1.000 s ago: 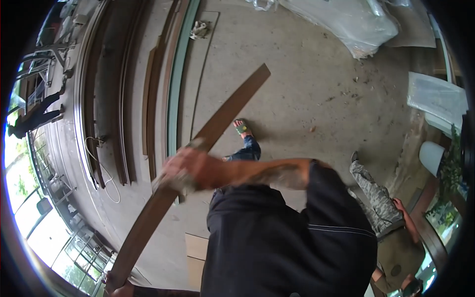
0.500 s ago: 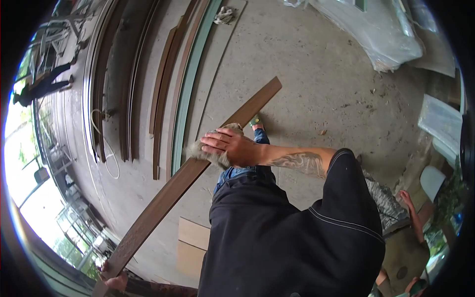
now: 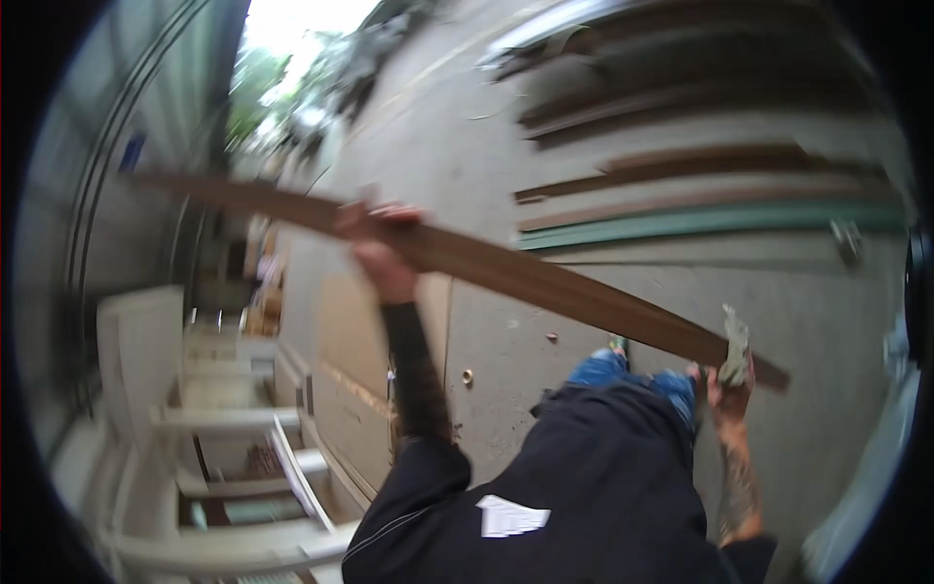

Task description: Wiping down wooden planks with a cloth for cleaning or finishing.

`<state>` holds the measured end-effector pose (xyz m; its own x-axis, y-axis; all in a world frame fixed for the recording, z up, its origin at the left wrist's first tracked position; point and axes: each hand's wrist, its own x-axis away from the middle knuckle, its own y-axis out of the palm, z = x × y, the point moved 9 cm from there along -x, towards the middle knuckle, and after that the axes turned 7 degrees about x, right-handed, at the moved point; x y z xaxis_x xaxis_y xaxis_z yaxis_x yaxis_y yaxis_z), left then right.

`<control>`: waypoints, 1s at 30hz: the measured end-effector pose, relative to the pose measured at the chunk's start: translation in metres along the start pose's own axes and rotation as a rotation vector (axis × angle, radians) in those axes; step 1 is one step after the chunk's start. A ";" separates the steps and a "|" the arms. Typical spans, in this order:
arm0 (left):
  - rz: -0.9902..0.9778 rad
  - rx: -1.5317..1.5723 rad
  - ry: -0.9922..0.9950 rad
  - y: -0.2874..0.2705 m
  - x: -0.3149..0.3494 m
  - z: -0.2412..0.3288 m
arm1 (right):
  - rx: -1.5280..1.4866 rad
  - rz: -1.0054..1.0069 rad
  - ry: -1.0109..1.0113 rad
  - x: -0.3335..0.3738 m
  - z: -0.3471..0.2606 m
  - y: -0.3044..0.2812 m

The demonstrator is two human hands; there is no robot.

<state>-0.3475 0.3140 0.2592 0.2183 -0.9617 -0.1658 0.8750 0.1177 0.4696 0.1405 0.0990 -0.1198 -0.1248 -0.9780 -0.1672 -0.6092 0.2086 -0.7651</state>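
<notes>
A long brown wooden board (image 3: pixel 545 280) slants across in front of my body, its far end up at the left and its other end low at the right. My left hand (image 3: pixel 381 251) is wrapped round it left of the middle, somewhat smeared by motion. Close to the right end, my right hand (image 3: pixel 728 389) grips the board from below and holds a crumpled greyish rag (image 3: pixel 736 355) against it. The rag hides part of that end and of my fingers.
Brown planks (image 3: pixel 700 165) and a green strip (image 3: pixel 710 224) lie on the concrete floor at upper right, with a crumpled cloth (image 3: pixel 846 240) by them. White frames (image 3: pixel 229 419) stand at lower left beside a tan sheet (image 3: pixel 379 336). Plastic-wrapped material (image 3: pixel 861 506) is at the right edge.
My view has swung left, and the board has turned from a steep slant to a flatter one. My right hand and the rag have moved toward the board's right end. My left hand still holds it.
</notes>
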 end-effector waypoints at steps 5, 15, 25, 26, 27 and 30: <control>0.018 0.463 -0.012 -0.003 0.044 0.005 | -0.003 -0.089 -0.264 -0.079 -0.219 0.010; 0.240 0.685 0.174 -0.231 -0.041 0.091 | 0.246 -0.046 -0.213 -0.097 -0.076 0.022; 0.607 0.905 0.136 -0.327 -0.007 0.020 | 0.102 0.190 -0.468 -0.165 -0.358 0.060; 0.559 0.937 0.057 -0.321 -0.015 -0.010 | 0.225 0.220 -0.417 -0.159 -0.392 0.075; 0.455 0.938 0.062 -0.309 -0.016 -0.016 | 0.248 0.219 -0.475 -0.159 -0.417 0.094; 0.645 0.783 0.020 -0.315 0.008 -0.012 | 0.198 0.035 -0.604 -0.175 -0.464 0.151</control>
<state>-0.6163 0.2723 0.1001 0.5621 -0.7671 0.3091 0.0600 0.4106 0.9098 -0.2932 0.2993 0.0822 0.3572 -0.8064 -0.4713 -0.4490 0.2942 -0.8437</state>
